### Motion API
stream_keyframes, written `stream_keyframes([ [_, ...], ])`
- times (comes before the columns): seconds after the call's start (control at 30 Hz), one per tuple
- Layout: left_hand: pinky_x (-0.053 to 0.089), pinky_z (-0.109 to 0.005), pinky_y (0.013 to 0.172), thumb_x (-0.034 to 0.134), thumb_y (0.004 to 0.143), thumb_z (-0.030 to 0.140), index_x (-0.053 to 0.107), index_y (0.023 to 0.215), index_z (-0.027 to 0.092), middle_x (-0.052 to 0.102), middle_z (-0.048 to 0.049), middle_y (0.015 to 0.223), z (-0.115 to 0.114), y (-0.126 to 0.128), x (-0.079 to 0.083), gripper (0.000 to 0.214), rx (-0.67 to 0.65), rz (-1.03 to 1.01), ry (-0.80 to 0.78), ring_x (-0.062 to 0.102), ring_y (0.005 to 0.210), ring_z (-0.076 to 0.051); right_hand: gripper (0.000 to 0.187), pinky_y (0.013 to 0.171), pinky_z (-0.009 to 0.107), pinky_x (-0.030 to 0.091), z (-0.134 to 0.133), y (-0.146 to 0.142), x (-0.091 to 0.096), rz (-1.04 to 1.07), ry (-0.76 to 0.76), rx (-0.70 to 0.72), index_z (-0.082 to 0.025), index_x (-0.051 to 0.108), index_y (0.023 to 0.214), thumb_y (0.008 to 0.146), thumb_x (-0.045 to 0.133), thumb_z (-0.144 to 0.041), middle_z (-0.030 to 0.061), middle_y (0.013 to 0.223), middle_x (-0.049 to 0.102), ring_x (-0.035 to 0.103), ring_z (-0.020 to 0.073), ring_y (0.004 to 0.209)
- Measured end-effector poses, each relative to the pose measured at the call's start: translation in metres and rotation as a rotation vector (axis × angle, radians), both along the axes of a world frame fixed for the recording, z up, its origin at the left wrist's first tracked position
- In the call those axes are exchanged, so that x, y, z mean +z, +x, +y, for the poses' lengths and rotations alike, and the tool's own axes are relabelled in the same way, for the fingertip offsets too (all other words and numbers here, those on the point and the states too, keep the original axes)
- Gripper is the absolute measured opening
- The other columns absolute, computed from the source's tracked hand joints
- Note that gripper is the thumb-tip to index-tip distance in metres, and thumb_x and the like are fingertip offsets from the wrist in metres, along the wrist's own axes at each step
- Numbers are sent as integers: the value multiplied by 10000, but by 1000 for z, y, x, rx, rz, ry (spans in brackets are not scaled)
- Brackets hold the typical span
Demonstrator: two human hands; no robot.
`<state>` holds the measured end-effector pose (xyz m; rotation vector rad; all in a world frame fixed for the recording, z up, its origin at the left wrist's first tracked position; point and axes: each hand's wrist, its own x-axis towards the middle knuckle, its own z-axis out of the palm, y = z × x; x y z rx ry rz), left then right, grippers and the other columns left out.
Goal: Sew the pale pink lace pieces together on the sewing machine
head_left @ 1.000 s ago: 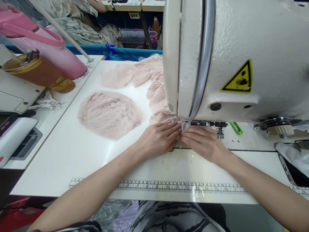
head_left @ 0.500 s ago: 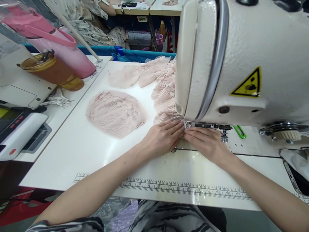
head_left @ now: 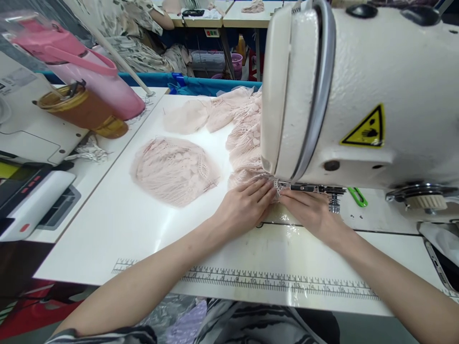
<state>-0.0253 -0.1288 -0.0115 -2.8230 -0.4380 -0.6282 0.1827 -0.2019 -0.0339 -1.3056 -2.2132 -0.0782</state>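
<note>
Pale pink lace fabric [head_left: 247,136] lies gathered left of the sewing machine head [head_left: 297,95] and runs under it. My left hand [head_left: 247,203] rests flat on the lace near the needle area, its fingers stretched out and side by side. Just right of it, my right hand [head_left: 308,208] has its fingers extended against the white lace edge [head_left: 278,185], below a metal attachment [head_left: 308,187]. Both thumbs are mostly hidden. The machine head covers the needle and presser foot.
A separate pink lace piece [head_left: 175,172] lies on the white table [head_left: 118,229]. At left stand a pink bottle [head_left: 100,86] and a brown cup [head_left: 82,112]. A green thread snipper [head_left: 357,196] and a phone [head_left: 441,265] are at right. Another person's arm [head_left: 161,18] is beyond.
The view has shifted slightly. My right fingertips sit a little farther right of the lace edge. My left hand stays on the fabric.
</note>
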Motion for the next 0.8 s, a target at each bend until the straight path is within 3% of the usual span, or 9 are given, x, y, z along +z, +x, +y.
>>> stream_keyframes([
  [0.13, 527, -402, 984, 485, 956, 220, 669, 1127, 96, 683, -117, 1159, -3, 2, 3, 280, 21, 27, -6, 664, 1071, -234, 212, 906, 267, 557, -1, 3, 2, 26, -9, -2, -216, 683, 1058, 915, 535, -167, 27, 1146, 694, 678, 133, 983],
  [0.3, 527, -413, 972, 482, 963, 239, 668, 1131, 97, 695, -121, 1129, -6, 3, 4, 289, 24, 24, -26, 674, 1045, -241, 166, 803, 276, 583, -4, -4, 18, 107, -37, -203, -269, 728, 987, 885, 604, -227, -10, 1065, 725, 698, 167, 922],
  [0.47, 509, -441, 985, 472, 969, 253, 650, 1170, 101, 681, -138, 1154, -6, 5, 2, 309, 32, 34, -24, 660, 1073, -253, 200, 893, 323, 557, -1, -3, 17, 132, -88, -140, -275, 724, 1012, 917, 554, -231, 2, 1063, 725, 698, 173, 935],
  [0.67, 497, -444, 997, 484, 967, 252, 624, 1205, 98, 669, -150, 1171, -8, 6, 0, 316, 42, 51, -54, 640, 1101, -257, 247, 743, 310, 559, 0, 1, 8, 145, -41, -172, -297, 702, 1051, 944, 485, -246, 9, 991, 732, 691, 168, 848],
  [0.8, 505, -426, 995, 506, 949, 186, 634, 1165, 95, 649, -146, 1207, -9, 6, -1, 268, 6, -1, -6, 616, 1128, -244, 297, 757, 295, 534, 0, 4, 7, 132, -68, -191, -306, 698, 1064, 952, 439, -213, 0, 983, 729, 680, 165, 884],
])
